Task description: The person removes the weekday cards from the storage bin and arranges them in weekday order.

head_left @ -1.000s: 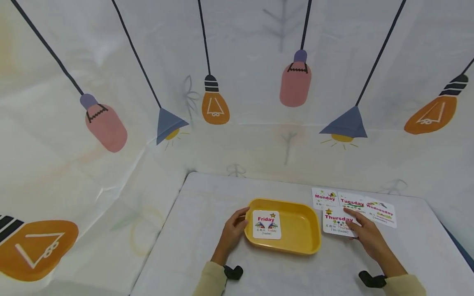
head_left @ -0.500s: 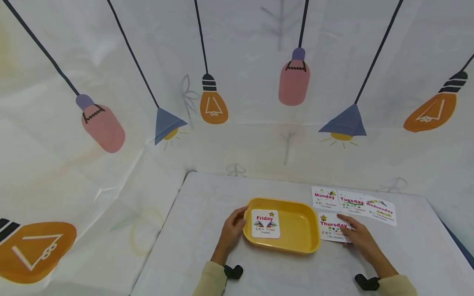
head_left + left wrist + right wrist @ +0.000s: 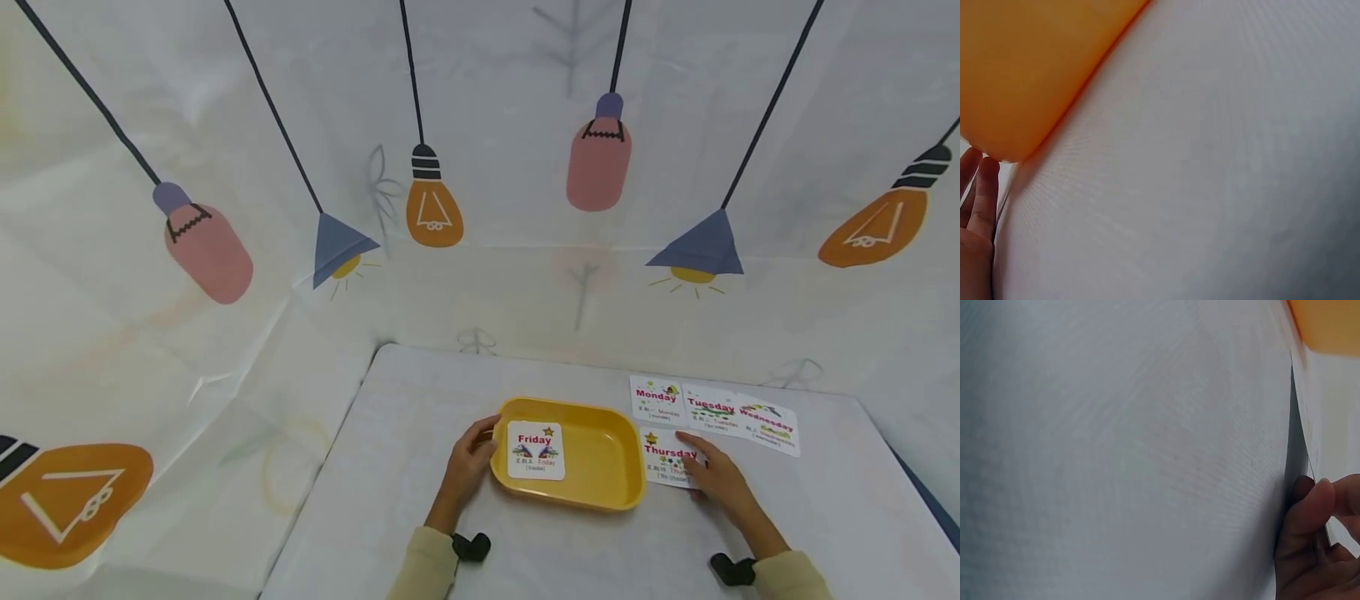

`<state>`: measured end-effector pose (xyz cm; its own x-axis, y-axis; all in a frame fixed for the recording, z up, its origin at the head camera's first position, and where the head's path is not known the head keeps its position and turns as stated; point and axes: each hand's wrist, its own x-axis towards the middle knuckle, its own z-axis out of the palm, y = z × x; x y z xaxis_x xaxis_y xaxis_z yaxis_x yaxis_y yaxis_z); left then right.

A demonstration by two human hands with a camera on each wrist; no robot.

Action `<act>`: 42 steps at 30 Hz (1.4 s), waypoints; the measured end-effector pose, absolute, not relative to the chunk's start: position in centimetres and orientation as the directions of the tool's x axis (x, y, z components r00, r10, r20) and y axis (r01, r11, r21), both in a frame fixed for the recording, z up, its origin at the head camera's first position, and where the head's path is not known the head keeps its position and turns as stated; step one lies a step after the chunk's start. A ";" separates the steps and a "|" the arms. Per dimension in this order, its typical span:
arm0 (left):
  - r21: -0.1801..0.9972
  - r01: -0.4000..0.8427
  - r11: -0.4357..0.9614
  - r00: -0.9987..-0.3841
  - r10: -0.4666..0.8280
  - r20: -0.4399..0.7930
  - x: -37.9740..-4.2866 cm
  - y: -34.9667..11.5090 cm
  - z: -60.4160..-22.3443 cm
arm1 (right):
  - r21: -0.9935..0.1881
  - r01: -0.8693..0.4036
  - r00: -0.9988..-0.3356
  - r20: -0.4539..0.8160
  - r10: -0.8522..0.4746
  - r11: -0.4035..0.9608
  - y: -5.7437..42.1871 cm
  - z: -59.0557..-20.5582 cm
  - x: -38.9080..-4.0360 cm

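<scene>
White sheeting printed with hanging lamps (image 3: 510, 287) backs a pale worktop (image 3: 405, 417). At the tray's nine o'clock, the person's left grip (image 3: 463, 475) lies with fingertips against the rim, not curled round it, presumably to steady it. Friday card (image 3: 536, 451) sits inside the yellow tray (image 3: 603, 467), toward nine o'clock, perhaps kept there apart from those laid out. Monday card (image 3: 657, 402) lies at the tray's two o'clock; at its six o'clock, Thursday card (image 3: 663, 454) is just beside the tray, contact unclear, as though opening a second row in weekday order. Tuesday card (image 3: 708, 410) follows at Monday's three o'clock. At Thursday's four o'clock, the right grip (image 3: 720, 483) pinches that card between thumb and fingers, seemingly for fine placing; its held edge looks slightly raised. Farthest right is Wednesday card (image 3: 768, 427). Against a second ago, Thursday has slid toward seven o'clock, no longer overlapping the upper row, and the right grip has gone with it; the left grip, tray and Friday look unchanged.
</scene>
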<state>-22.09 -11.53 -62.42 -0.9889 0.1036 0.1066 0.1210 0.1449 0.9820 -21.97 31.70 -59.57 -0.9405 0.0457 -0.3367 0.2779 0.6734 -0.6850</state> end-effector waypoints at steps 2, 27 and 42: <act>0.981 0.128 0.149 -0.988 0.105 0.113 -22.1 -11.5 -62.4 | -0.652 0.263 -0.942 -0.333 0.043 0.711 31.6 -59.6 -22.2; 0.982 0.107 0.158 -0.990 0.112 0.090 -22.5 -11.3 -62.0 | -0.296 0.138 -0.985 -0.144 0.098 0.945 29.3 -58.8 -21.7; 0.985 0.123 0.124 -0.988 0.104 0.110 -22.3 -11.5 -62.6 | -0.290 0.086 -0.993 -0.107 0.057 0.953 29.0 -58.8 -21.9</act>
<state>-22.27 -11.49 -62.64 -0.9884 0.1041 0.1102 0.1228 0.1235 0.9847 -21.87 28.95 -58.84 -0.9926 0.0568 -0.1069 0.0858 0.9531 -0.2904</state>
